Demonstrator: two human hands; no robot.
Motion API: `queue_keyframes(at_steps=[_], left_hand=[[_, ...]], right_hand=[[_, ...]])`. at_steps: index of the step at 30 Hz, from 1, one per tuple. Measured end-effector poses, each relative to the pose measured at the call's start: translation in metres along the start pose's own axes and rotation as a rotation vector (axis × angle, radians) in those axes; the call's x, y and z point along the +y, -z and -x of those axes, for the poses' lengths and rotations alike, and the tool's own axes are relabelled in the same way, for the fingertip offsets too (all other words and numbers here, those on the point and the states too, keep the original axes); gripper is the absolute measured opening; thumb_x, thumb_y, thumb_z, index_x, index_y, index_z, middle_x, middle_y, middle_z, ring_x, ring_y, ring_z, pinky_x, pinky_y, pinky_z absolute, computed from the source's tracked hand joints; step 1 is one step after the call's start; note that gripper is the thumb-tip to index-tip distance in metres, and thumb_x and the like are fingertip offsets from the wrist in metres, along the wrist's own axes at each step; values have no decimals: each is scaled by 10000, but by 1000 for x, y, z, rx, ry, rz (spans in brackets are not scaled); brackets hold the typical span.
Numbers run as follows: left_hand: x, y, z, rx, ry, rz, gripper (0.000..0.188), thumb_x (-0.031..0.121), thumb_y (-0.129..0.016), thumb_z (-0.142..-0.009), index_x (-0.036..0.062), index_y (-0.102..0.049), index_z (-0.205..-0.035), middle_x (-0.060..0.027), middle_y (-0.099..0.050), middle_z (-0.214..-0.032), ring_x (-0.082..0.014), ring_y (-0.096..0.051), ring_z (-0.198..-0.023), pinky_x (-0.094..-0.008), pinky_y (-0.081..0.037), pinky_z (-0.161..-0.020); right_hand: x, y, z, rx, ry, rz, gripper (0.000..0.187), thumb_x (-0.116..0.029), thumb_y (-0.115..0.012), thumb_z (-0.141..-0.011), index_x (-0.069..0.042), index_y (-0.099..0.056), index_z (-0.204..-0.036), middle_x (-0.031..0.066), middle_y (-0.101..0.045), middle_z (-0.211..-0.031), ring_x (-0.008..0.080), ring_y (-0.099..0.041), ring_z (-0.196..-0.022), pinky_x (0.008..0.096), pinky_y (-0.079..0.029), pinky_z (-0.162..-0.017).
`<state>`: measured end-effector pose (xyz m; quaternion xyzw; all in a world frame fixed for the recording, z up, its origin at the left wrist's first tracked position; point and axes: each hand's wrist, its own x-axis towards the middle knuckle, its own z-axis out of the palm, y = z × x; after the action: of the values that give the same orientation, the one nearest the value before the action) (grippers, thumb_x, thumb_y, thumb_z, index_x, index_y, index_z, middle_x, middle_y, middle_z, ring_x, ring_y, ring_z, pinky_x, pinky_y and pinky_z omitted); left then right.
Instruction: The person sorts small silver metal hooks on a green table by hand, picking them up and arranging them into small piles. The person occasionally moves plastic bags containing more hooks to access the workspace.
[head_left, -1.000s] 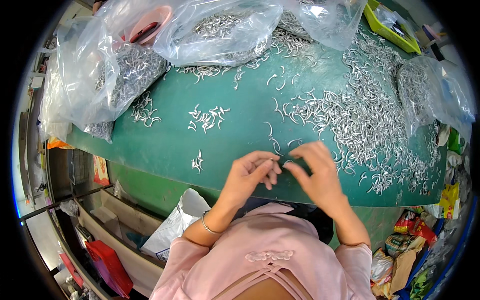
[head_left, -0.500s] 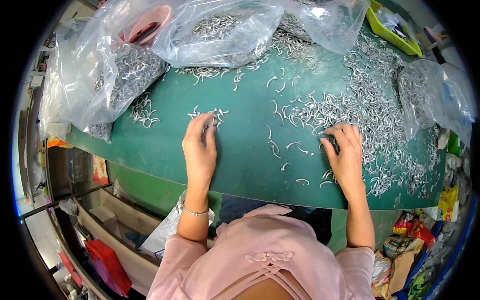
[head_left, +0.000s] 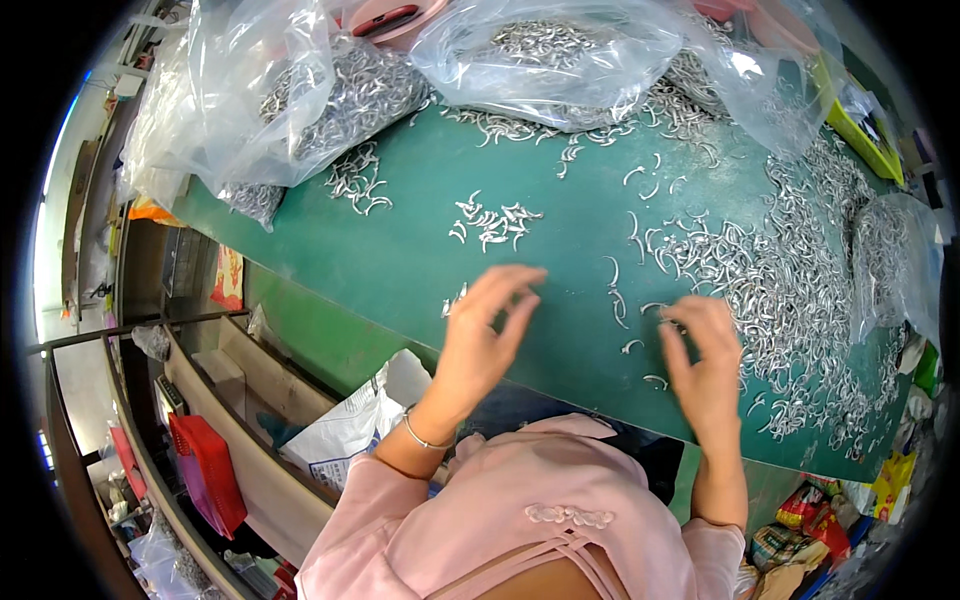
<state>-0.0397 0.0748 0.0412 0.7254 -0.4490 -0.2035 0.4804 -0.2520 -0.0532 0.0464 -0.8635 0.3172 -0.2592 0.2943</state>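
Note:
Small curved silver metal pieces (head_left: pixel 745 275) lie in a broad heap on the green table (head_left: pixel 560 270), on the right. My left hand (head_left: pixel 488 325) is over the table's near middle, its thumb and fingers apart, fingertips slightly blurred. A few pieces (head_left: pixel 455 300) show right beside its back. Beyond it lies a small group of the same pieces (head_left: pixel 497 222). My right hand (head_left: pixel 708 350) is at the near left edge of the heap, fingers bent with a gap between thumb and forefinger. One curved piece (head_left: pixel 652 309) lies close by its fingertips.
Clear plastic bags full of metal pieces stand along the back: one on the left (head_left: pixel 350 100), one in the middle (head_left: pixel 545 70). Another bag (head_left: pixel 890 260) is at the right. A yellow-green basket (head_left: pixel 870 140) sits far right. Below left is an open drawer (head_left: pixel 250 400).
The view has turned leftward. My left hand has drawn back from the small group, which now shows more pieces, and moved nearer to me. My right hand stays by the heap's edge.

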Motion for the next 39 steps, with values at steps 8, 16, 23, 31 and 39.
queue_keyframes(at_steps=[8,16,23,31,39], left_hand=[[-27,20,18,242,52,-158,285,-83,-609,-858,12,-654,-1123,-149,-634,-1079,-268,-624,-921,-322,-496,-780],[-38,23,35,220,-23,-359,335,11,-740,-777,37,-667,-1103,-133,-588,-1187,-312,-554,-1088,-384,-441,-918],[-52,20,37,165,-106,-469,383,40,-805,-707,75,-677,-1066,-114,-584,-1183,-297,-544,-1090,-386,-407,-922],[-50,23,32,260,-49,-385,450,2,-794,-713,46,-648,-1136,-120,-595,-1155,-306,-568,-1059,-379,-430,-923],[-47,46,43,213,11,-356,537,14,-837,-660,32,-637,-1158,-134,-594,-1153,-318,-579,-1065,-384,-475,-915]], right_hand=[[-49,-99,-14,-85,261,-7,227,-23,-681,-783,-5,-639,-1005,87,-592,-949,268,-557,-883,382,-417,-760],[-61,-97,-11,-168,157,-204,340,-24,-680,-794,23,-614,-1125,142,-606,-1125,331,-571,-1017,429,-448,-890],[-19,-55,-36,-62,140,14,278,18,-669,-804,-7,-654,-1080,131,-624,-1045,319,-576,-963,418,-460,-858],[-14,-126,-100,-73,378,78,179,-19,-665,-805,-32,-659,-983,100,-573,-936,284,-547,-919,392,-441,-806],[-16,-116,-99,-124,380,71,122,-39,-669,-807,-36,-636,-925,87,-563,-907,277,-545,-893,395,-431,-776]])
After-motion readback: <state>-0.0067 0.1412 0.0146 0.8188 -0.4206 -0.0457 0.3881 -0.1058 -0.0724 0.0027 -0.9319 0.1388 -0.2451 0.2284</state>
